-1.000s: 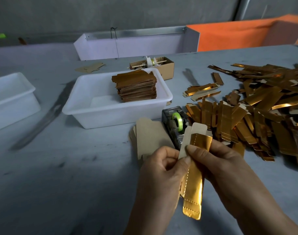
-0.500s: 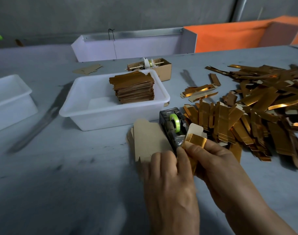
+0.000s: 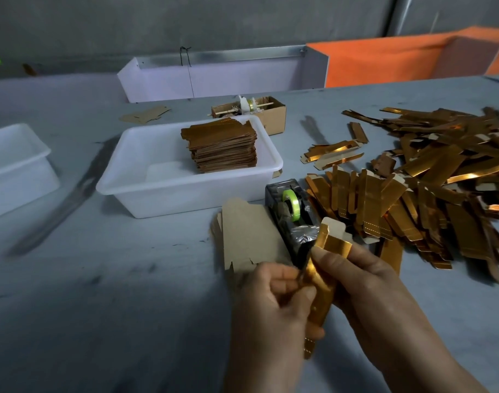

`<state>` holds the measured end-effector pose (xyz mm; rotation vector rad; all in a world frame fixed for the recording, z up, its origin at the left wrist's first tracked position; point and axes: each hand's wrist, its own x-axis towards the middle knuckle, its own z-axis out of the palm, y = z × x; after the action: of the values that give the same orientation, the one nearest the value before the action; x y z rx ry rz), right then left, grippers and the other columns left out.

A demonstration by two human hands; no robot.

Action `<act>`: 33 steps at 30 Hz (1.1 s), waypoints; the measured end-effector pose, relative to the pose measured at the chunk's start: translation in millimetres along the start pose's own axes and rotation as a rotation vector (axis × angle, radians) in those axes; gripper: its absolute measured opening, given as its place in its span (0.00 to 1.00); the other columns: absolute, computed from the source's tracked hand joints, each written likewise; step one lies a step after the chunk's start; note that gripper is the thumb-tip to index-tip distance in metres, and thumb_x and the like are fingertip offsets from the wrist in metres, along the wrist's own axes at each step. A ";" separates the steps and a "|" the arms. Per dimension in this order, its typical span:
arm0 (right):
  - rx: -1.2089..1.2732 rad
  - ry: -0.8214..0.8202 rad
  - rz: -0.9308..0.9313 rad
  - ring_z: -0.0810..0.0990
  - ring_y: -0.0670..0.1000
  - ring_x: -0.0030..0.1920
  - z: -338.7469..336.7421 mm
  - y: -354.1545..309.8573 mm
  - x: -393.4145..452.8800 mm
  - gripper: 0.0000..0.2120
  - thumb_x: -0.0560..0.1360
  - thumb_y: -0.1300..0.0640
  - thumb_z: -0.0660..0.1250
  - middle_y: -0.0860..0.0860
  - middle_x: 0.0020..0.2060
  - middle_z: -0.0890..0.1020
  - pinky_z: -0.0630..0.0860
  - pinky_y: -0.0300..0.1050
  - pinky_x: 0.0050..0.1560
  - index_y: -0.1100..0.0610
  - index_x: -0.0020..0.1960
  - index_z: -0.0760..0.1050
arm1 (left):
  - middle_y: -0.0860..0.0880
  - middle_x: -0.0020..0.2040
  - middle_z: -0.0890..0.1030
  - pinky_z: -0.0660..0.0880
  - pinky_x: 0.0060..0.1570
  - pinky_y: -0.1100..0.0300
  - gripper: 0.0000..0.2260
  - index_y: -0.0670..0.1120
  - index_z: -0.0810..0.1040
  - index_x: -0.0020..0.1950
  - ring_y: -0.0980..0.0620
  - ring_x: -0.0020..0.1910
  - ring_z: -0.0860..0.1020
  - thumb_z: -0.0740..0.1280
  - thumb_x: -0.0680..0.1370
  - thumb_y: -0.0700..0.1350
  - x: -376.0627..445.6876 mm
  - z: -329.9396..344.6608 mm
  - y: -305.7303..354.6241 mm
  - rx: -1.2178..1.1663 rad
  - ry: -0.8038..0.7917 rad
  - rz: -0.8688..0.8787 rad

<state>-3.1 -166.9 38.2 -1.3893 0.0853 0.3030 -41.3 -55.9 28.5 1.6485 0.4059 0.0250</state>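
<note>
White tub on the left has a stack of gold sheets in it, and a tape dispenser sits just off its near right corner. Right in front of that, the left hand has its fingers curled, pinching the left edge of a folded gold carton blank that's held above the table. The right hand grips the other side with the thumb pressed on top, and there's a messy pile of gold blanks further right.

Both hands, left hand and right hand, hold a gold carton blank just before the tape dispenser.
</note>
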 end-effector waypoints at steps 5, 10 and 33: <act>0.042 0.048 0.100 0.77 0.56 0.34 -2.5 6.1 -3.7 0.14 0.64 0.49 0.68 0.58 0.31 0.77 0.76 0.50 0.39 0.60 0.40 0.79 | 0.48 0.33 0.83 0.78 0.31 0.64 0.02 0.45 0.82 0.38 0.54 0.32 0.83 0.74 0.69 0.41 5.0 -13.9 -5.2 -0.287 -0.261 -0.230; -0.143 0.056 -0.012 0.81 0.48 0.34 -1.5 -4.2 -0.4 0.18 0.68 0.41 0.62 0.51 0.31 0.81 0.76 0.41 0.38 0.56 0.37 0.79 | 0.51 0.28 0.78 0.70 0.25 0.66 0.03 0.51 0.84 0.36 0.58 0.25 0.74 0.72 0.67 0.50 4.7 -11.4 -2.2 -0.278 -0.198 -0.124; -0.789 0.090 -0.140 0.75 0.44 0.37 -13.5 -11.0 67.1 0.09 0.73 0.46 0.66 0.47 0.35 0.78 0.65 0.37 0.31 0.49 0.38 0.74 | 0.54 0.31 0.83 0.75 0.28 0.68 0.03 0.45 0.81 0.43 0.58 0.30 0.81 0.69 0.75 0.38 39.3 -16.3 -2.1 -0.465 0.182 -0.069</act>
<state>65.7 -170.9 30.3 -2.1809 -0.0681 0.1565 -9.2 -29.3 19.9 1.1760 0.5496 0.2043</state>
